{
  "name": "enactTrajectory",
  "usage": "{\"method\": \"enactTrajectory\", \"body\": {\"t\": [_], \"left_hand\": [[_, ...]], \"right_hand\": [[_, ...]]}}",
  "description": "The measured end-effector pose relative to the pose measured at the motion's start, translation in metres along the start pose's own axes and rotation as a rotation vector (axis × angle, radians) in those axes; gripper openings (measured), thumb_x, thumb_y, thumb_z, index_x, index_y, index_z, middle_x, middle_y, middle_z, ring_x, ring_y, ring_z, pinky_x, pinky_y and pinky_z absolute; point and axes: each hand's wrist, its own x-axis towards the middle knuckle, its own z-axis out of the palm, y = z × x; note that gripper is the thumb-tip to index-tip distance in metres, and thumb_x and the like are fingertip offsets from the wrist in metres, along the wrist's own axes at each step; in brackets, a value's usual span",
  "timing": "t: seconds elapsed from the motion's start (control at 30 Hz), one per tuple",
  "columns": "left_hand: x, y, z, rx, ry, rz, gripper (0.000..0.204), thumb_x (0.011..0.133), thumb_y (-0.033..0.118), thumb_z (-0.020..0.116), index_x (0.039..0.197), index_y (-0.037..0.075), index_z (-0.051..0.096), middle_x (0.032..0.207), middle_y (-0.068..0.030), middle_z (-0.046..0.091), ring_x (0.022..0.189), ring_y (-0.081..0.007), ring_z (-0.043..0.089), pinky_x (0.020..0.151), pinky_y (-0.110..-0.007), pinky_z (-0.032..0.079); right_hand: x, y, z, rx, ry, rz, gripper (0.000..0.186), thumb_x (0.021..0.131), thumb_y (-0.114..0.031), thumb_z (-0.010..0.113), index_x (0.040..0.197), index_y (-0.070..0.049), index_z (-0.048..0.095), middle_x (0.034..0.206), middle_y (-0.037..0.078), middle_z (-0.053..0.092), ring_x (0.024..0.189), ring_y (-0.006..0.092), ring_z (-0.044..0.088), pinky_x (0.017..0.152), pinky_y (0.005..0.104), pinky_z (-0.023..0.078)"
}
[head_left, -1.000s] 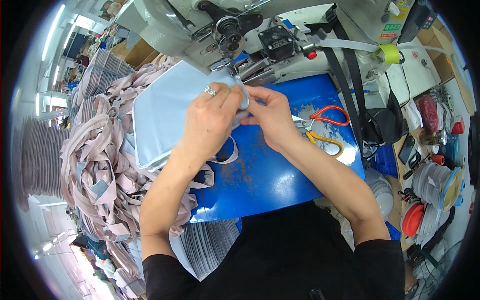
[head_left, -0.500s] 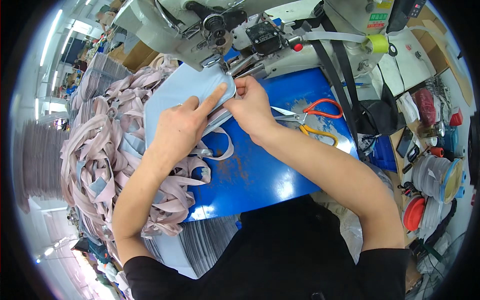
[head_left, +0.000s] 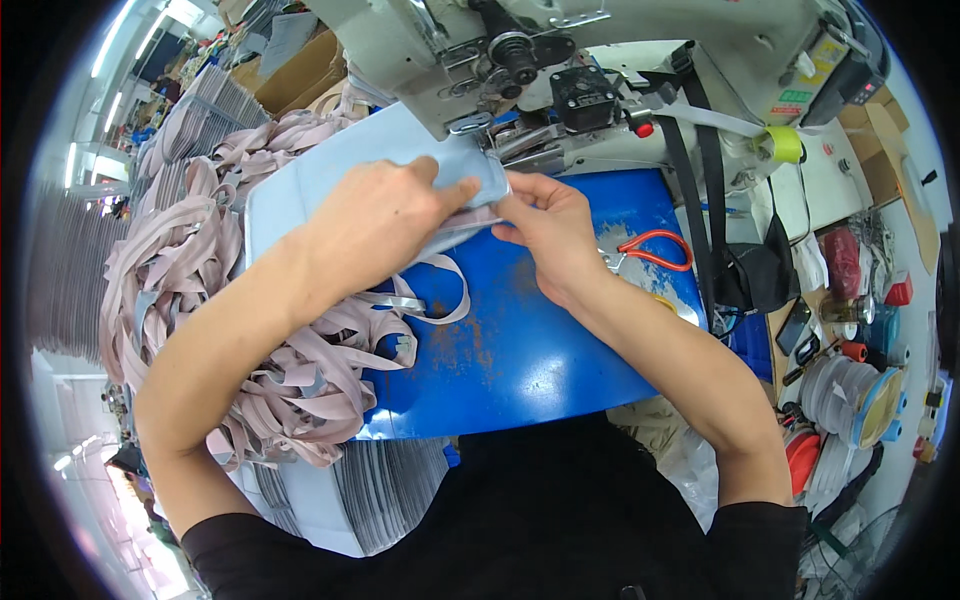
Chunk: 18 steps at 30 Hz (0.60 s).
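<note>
A light blue fabric panel [head_left: 310, 165] with a rounded corner lies under the sewing machine head [head_left: 480, 60]. My left hand [head_left: 385, 220] rests over its near edge, fingers bent and closed on it; the thumb is hidden. At the panel's right corner, the thumb and fingers of my right hand [head_left: 550, 230] are pinched together on the edge. Between the hands, a pale pink strip [head_left: 468, 217] shows along that edge. Scissors with red and orange handles [head_left: 655, 250] lie partly behind my right forearm.
Tangled pale pink straps [head_left: 320, 390] are heaped left on the blue tabletop [head_left: 540, 340]. Stacked grey panels [head_left: 395, 490] sit below its front edge. Black straps [head_left: 690, 180] hang at the machine's right. Rolls of tape [head_left: 845, 400] and small tools crowd the right side.
The view has shifted a little. My left index finger, stretched to the panel's corner before, is now bent back. My right hand has drawn slightly toward me, and its forearm covers more of the scissors.
</note>
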Motion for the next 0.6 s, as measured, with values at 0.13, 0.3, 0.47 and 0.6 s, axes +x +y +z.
{"method": "enactTrajectory", "body": {"t": [0.13, 0.3, 0.47, 0.6], "left_hand": [[0.012, -0.007, -0.001, 0.11, -0.022, 0.021, 0.042, 0.086, 0.008, 0.066, 0.127, 0.011, 0.073, 0.084, -0.0168, 0.065, 0.068, -0.0349, 0.07, 0.062, -0.044, 0.056], [0.019, 0.001, -0.005, 0.183, -0.072, 0.013, 0.04, 0.088, 0.008, 0.064, 0.127, 0.006, 0.071, 0.088, -0.019, 0.068, 0.073, -0.0345, 0.073, 0.064, -0.042, 0.059], [0.025, 0.01, 0.002, 0.218, -0.086, 0.027, 0.042, 0.087, 0.006, 0.063, 0.127, -0.002, 0.068, 0.091, -0.0195, 0.069, 0.074, -0.0332, 0.074, 0.064, -0.041, 0.06], [0.028, 0.022, 0.006, 0.184, -0.11, -0.07, 0.04, 0.087, 0.005, 0.062, 0.125, -0.005, 0.067, 0.091, -0.0188, 0.069, 0.072, -0.0327, 0.074, 0.063, -0.04, 0.06]], "right_hand": [[0.009, -0.005, 0.01, 0.016, 0.045, 0.054, 0.025, 0.089, -0.011, 0.076, 0.112, -0.002, 0.075, 0.094, 0.003, 0.071, 0.083, 0.0108, 0.066, 0.073, 0.0301, 0.055], [0.011, -0.013, 0.01, -0.031, 0.078, 0.126, 0.024, 0.09, -0.015, 0.077, 0.109, -0.002, 0.074, 0.097, 0.005, 0.073, 0.087, 0.0138, 0.068, 0.073, 0.0332, 0.056], [0.014, -0.008, 0.011, 0.004, 0.084, 0.126, 0.02, 0.091, -0.014, 0.077, 0.105, -0.001, 0.074, 0.099, 0.007, 0.074, 0.09, 0.0159, 0.07, 0.072, 0.0344, 0.057], [0.015, -0.007, 0.011, 0.038, 0.091, 0.111, 0.019, 0.091, -0.013, 0.077, 0.104, 0.0, 0.074, 0.096, 0.007, 0.074, 0.087, 0.0158, 0.07, 0.071, 0.0335, 0.058]]}}
